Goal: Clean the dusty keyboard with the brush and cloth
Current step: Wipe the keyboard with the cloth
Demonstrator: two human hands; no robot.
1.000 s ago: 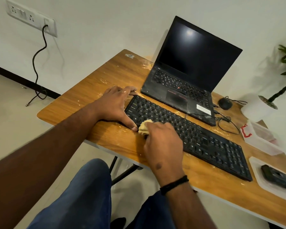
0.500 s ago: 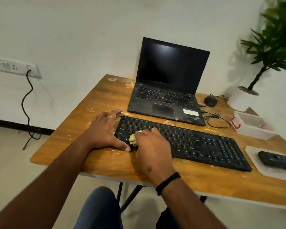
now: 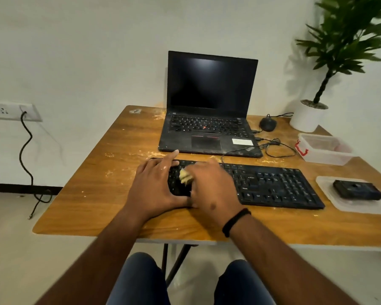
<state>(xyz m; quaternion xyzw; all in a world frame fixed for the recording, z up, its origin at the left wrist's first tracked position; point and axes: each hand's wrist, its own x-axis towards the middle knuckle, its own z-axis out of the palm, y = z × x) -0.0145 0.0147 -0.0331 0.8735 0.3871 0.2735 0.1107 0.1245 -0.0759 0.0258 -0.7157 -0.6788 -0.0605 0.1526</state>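
— While the right hand (image 3: 211, 183) bunches the cloth (image 3: 185, 176) under curled fingers, how are the left ones lying?

— Spread and mostly flat. The left hand (image 3: 156, 186) presses on the left end of the black keyboard (image 3: 271, 186), forefinger stretched towards the laptop (image 3: 209, 119), thumb along the near edge.

— And the cloth itself?

— A small yellowish wad, soft and light I'd judge, poking out beside the right knuckles and lying on the keys at the left end. It should crumple to any shape, so pinching it in a wad suits rubbing between keys.

— The keyboard?

— Stiff, flat, probably light enough to skid, hence the bracing palm. It lies across the wooden table (image 3: 92, 194), just in front of the laptop. Pale dust flecks the wood around it.

— Any brush?

— None I can make out. A dark object sits on a white tray (image 3: 330, 199) to the right; I cannot tell what it is.
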